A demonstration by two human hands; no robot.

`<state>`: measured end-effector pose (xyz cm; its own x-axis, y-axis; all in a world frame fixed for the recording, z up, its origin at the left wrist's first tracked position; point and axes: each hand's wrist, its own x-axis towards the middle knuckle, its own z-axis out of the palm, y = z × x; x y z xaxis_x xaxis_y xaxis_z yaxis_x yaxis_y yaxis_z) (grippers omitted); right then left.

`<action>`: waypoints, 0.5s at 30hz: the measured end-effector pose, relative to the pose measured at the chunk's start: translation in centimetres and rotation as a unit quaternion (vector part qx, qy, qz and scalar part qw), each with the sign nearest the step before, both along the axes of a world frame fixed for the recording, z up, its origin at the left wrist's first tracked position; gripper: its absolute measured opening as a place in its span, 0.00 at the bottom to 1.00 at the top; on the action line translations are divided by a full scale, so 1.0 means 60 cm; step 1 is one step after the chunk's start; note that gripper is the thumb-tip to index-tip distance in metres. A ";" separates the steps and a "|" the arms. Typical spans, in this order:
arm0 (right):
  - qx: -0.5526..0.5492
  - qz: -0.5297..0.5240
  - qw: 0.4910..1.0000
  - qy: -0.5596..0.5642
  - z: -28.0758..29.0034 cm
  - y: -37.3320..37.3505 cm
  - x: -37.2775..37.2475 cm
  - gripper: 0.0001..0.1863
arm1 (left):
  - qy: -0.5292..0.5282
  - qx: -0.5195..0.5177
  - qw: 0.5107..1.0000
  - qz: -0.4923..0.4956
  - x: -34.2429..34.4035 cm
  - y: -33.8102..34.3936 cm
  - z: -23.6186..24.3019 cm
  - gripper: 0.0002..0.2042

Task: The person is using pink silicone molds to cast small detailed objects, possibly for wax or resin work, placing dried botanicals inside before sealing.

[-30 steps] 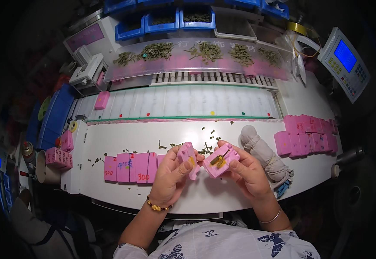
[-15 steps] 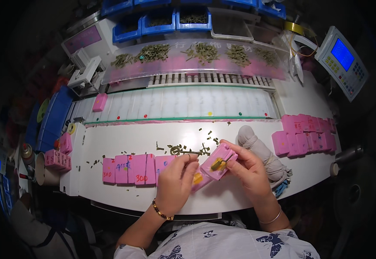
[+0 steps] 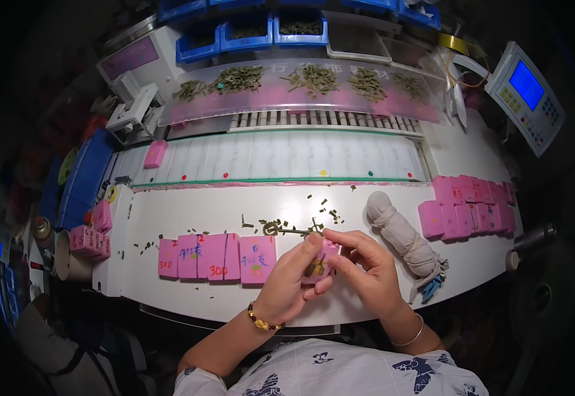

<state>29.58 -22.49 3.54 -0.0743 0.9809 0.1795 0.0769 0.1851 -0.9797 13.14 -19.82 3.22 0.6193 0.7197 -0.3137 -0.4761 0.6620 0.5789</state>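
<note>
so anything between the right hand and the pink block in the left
Nothing visible: the right hand is at the pink block, which the left hand holds; the loose green pieces lie beyond both hands.

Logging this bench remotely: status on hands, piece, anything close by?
Left hand and right hand both gripping pink block. Block partly hidden. Green bits scattered just beyond; grey cloth bundle at right.

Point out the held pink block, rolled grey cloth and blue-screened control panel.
Pink block [image 3: 318,266], head view: its exposed face.
Grey cloth [image 3: 405,239], head view: middle of the roll.
Control panel [image 3: 527,90], head view: its blue screen.
</note>
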 end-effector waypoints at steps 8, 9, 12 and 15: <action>0.145 -0.072 0.978 -0.134 0.022 -0.006 -0.002 0.26 | 0.046 0.025 0.997 0.049 -0.001 0.015 0.000 0.16; 0.146 -0.073 0.977 -0.135 0.026 -0.007 -0.005 0.26 | 0.064 0.029 0.996 0.046 0.002 0.015 0.000 0.16; 0.154 -0.032 0.974 -0.160 0.036 -0.005 -0.021 0.29 | 0.152 0.010 0.982 0.107 0.018 0.012 0.000 0.18; 0.153 -0.037 0.972 -0.173 0.029 -0.009 -0.029 0.30 | 0.112 0.050 0.989 0.088 0.009 0.011 -0.011 0.17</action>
